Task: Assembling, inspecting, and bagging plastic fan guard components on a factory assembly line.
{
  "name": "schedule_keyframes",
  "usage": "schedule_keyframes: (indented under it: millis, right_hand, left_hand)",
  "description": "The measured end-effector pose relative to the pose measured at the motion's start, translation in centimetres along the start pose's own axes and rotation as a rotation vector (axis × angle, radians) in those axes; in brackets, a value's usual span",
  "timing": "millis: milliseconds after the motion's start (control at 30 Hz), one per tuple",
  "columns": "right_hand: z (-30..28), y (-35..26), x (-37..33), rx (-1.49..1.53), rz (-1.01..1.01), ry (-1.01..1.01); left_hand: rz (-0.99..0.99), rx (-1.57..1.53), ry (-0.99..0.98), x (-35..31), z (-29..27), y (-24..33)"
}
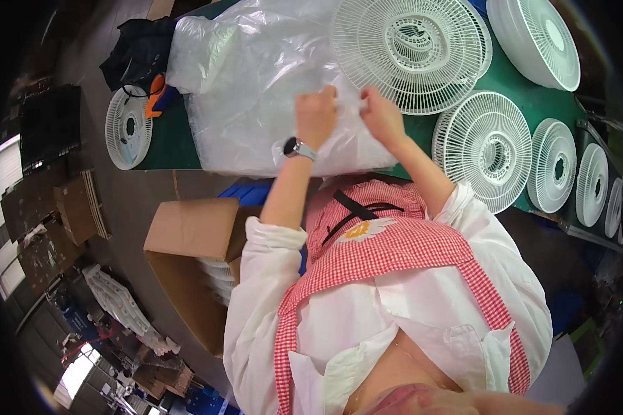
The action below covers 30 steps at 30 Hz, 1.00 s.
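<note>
Over a pile of clear plastic bags (256,117) on the table, both my hands are closed in a pinch at about the same height. My left hand (315,117), with a watch on its wrist, grips thin clear plastic. A short gap away, my right hand (383,117) pinches the same film, which stretches whitish between the fingers. The fingertips are small and partly blurred. Just beyond my right hand lies a stack of round white fan grilles (408,48), nearly touching the plastic.
More white fan grilles (483,149) line the green table (415,131) to the right. A deep stack of white round covers (533,41) stands far right. At left are a single grille (126,131) and an orange-and-blue tool (156,97). An open cardboard box (187,232) holds white parts below.
</note>
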State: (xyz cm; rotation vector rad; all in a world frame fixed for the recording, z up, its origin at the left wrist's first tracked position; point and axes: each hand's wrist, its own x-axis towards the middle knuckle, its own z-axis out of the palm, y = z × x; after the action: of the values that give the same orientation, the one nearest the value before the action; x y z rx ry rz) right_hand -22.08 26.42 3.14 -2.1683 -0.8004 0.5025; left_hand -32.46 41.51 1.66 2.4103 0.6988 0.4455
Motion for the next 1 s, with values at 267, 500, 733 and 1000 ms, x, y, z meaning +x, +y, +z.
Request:
schedule_keyframes:
  millis: [267,500,733,1000]
  right_hand:
    - [-5.4,-7.1,-5.5,-0.170,-0.406,0.027]
    - [-14.2,-15.3,-5.0,-0.464,-0.533,0.709]
    - [-5.4,2.3,-3.1,-0.662,-0.108,0.184]
    - [-3.3,20.0,-21.3,0.153,0.610,1.452]
  left_hand:
    - [-0.105,0.616,0.597,-1.1,-26.5,-15.0]
    - [0.623,0.878,0.173,-11.4,-37.3,-8.9]
    - [0.502,0.714,-0.209,-16.3,-24.4,-17.4]
    - [0.220,0.532,-0.203,-17.0,-15.4,-14.9]
